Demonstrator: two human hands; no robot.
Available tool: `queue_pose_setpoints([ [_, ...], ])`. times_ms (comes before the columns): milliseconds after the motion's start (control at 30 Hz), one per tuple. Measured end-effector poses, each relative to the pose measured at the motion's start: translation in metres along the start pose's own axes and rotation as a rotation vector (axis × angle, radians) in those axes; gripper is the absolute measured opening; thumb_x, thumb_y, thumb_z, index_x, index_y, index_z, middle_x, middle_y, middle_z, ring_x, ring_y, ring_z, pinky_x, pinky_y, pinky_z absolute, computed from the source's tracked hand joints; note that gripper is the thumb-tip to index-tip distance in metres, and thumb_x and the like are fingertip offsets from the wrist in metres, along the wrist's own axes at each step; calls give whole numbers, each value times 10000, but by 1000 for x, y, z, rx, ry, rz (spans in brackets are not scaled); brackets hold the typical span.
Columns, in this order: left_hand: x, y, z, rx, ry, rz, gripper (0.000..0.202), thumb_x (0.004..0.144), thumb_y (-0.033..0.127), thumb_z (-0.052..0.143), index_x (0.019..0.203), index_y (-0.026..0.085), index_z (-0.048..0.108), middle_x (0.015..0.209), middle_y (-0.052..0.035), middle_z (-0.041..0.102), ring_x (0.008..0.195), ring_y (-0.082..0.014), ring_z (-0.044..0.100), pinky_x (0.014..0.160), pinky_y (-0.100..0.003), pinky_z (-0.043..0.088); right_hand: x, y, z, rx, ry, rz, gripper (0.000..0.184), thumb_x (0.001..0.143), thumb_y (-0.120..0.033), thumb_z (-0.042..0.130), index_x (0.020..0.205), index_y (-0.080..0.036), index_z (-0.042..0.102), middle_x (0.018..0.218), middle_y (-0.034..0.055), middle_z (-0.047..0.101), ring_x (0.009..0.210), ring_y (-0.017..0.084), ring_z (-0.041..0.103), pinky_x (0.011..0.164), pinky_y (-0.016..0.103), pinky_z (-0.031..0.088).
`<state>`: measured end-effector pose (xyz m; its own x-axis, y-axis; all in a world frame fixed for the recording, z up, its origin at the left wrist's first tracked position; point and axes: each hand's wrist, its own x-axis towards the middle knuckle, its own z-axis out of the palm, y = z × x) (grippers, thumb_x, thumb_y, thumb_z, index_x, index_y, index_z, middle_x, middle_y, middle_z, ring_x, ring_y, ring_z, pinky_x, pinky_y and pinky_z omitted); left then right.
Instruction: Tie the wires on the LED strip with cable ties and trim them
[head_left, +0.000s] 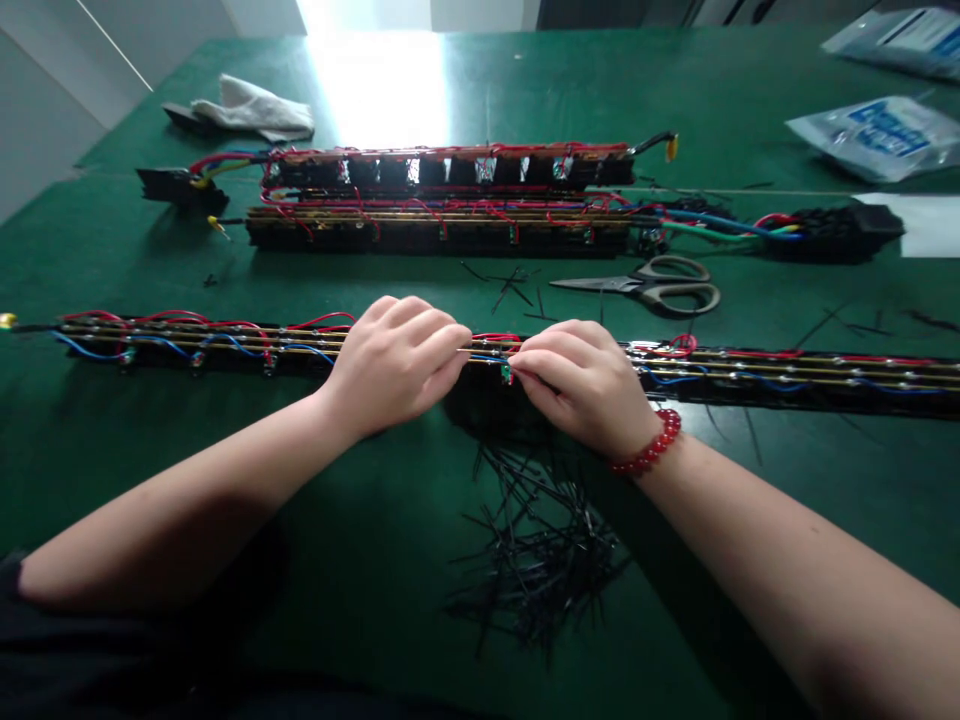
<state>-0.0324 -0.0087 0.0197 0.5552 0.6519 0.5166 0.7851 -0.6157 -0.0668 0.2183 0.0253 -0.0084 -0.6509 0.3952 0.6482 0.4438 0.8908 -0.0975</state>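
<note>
A long black strip [787, 397] with brass-coloured rods and red and blue wires lies across the table in front of me. My left hand [405, 355] rests over its middle, fingers curled and closed onto the wired top. Just to the right, my right hand [581, 380], with a red bead bracelet [651, 447] at the wrist, pinches at the strip beside a small green circuit board [506, 373]. What is between these right fingertips is too small to make out. A short stretch of rods and wires shows between both hands.
Black cable ties [540, 560] lie heaped in front of the strip. Beyond it are scissors [637, 287], loose ties [514, 288] and two shorter wired assemblies [442, 240]. A pale cloth [259, 108] lies back left; plastic bags [885, 138] lie at the right on the green table [337, 620].
</note>
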Motion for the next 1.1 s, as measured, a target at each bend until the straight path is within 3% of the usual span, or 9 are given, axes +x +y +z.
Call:
queue_pose_setpoints([
  [100, 15, -4, 8, 17, -136, -197, 303, 1017, 382, 503, 994, 175, 724, 1013, -90, 764, 986, -259, 659, 844, -394, 504, 1, 0, 1, 1, 0, 6, 73, 952, -185, 612, 927, -208, 677, 964, 40, 764, 878, 188, 652, 813, 354, 488],
  [200, 30, -5, 21, -63, -372, -284, 403, 1043, 428, 433, 1026, 176, 747, 1041, -91, 764, 1021, -256, 677, 880, -385, 519, 1, -1, 1, -3, 5, 1, 65, 948, -177, 618, 919, -198, 672, 957, 45, 761, 867, 187, 652, 807, 348, 494],
  [267, 35, -5, 28, -126, -452, -334, 439, 1055, 426, 385, 1041, 187, 753, 1104, -84, 762, 1066, -257, 684, 895, -383, 525, 1, -1, 1, -2, 11, 7, 61, 947, -175, 619, 916, -200, 666, 968, 47, 762, 872, 191, 652, 805, 351, 495],
  [533, 32, -1, 26, -194, -387, -352, 344, 1033, 384, 439, 1033, 228, 746, 1056, -25, 782, 988, -222, 708, 799, -313, 514, 1, -1, 1, 6, 13, 15, 55, 939, -161, 624, 932, -197, 664, 981, 53, 758, 877, 194, 651, 809, 354, 502],
  [700, 34, 1, 23, -188, -348, -372, 329, 1019, 380, 440, 1025, 231, 734, 1081, -41, 758, 1015, -243, 688, 827, -339, 503, 1, -1, 0, 4, 3, 13, 54, 947, -173, 618, 927, -188, 667, 977, 58, 760, 871, 198, 649, 805, 361, 509],
  [867, 33, 2, 21, -242, -293, -411, 274, 985, 272, 454, 1038, 240, 720, 1096, -30, 731, 1042, -232, 665, 857, -341, 496, 2, -1, 0, -5, 5, 9, 44, 941, -170, 625, 929, -187, 663, 975, 58, 759, 855, 200, 644, 804, 366, 512],
  [1100, 31, -2, 22, -362, -199, -397, 220, 933, 198, 500, 992, 212, 711, 1022, -30, 714, 961, -191, 652, 836, -317, 500, 2, -1, 0, -6, 12, 12, 29, 938, -174, 635, 932, -193, 655, 965, 47, 756, 866, 201, 647, 807, 368, 521],
])
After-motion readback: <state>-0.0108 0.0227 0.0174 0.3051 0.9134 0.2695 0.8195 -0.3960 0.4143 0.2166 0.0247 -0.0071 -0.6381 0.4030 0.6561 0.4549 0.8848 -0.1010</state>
